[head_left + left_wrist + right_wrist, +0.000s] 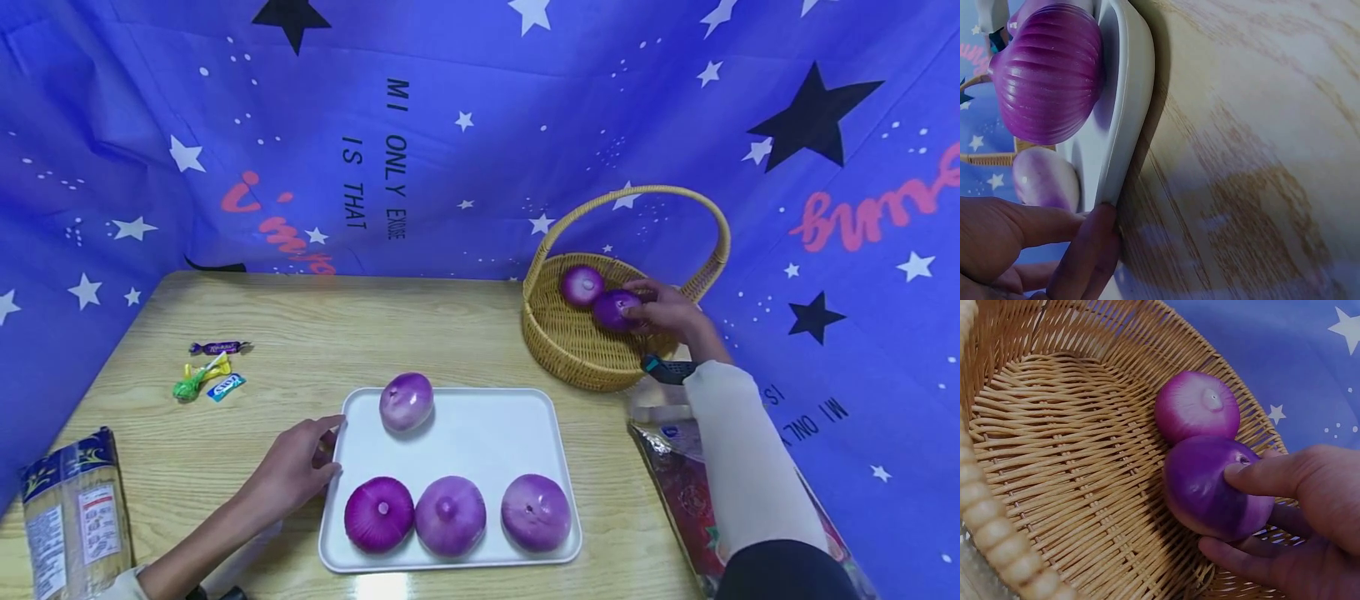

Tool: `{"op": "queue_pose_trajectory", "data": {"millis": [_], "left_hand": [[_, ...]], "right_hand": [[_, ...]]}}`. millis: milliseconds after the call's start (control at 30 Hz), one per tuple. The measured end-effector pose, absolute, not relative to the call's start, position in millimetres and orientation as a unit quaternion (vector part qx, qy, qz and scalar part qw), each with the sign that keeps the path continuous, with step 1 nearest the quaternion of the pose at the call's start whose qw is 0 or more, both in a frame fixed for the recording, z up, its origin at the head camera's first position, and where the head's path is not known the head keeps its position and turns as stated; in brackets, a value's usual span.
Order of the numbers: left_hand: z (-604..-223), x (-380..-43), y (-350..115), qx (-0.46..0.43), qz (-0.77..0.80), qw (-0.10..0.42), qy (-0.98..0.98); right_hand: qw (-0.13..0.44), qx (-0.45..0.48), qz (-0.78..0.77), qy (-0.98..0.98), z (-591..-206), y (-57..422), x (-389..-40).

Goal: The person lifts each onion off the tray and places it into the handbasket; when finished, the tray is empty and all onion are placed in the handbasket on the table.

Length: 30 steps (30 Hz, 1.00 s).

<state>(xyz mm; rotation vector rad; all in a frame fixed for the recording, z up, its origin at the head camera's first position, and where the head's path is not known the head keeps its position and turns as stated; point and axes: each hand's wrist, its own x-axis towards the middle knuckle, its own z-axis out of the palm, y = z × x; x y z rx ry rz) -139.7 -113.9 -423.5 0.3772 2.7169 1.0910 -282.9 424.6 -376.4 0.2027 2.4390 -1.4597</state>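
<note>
My right hand (663, 310) reaches into the wicker basket (573, 354) and grips a dark purple onion (1210, 487), thumb on top and fingers underneath. Against it in the basket lies a paler purple-and-white onion (1194, 406). My left hand (298, 462) is at the left rim of the white tray (450, 567), its thumb and fingers pinching the edge in the left wrist view. On the tray, a deep magenta onion (378, 514), a lilac onion (450, 517) and another pale onion (536, 512) line the near side. One more onion (407, 402) sits at the far left corner.
Several wrapped candies (212, 375) lie on the wooden table (420, 325) at the left. A noodle-like package (77, 517) stands near the front left corner. Beneath my right forearm is a shiny red package (678, 492). The basket's tall handle (637, 192) arches over its opening.
</note>
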Motion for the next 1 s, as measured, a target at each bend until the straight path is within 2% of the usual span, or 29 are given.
{"op": "queue_pose_trajectory", "data": {"millis": [333, 667, 1000], "left_hand": [[-422.0, -140.9, -115.9, 0.131, 0.351, 0.078, 0.924], [-421.2, -140.2, -116.6, 0.122, 0.364, 0.094, 0.919], [-423.7, -140.0, -114.2, 0.107, 0.373, 0.106, 0.915]], "right_hand": [[0.138, 0.067, -0.467, 0.871, -362.0, 415.4, -284.3], [0.144, -0.003, -0.415, 0.899, -346.5, 413.0, -267.1], [0.108, -0.064, -0.346, 0.93, -330.5, 400.4, -258.8]]}}
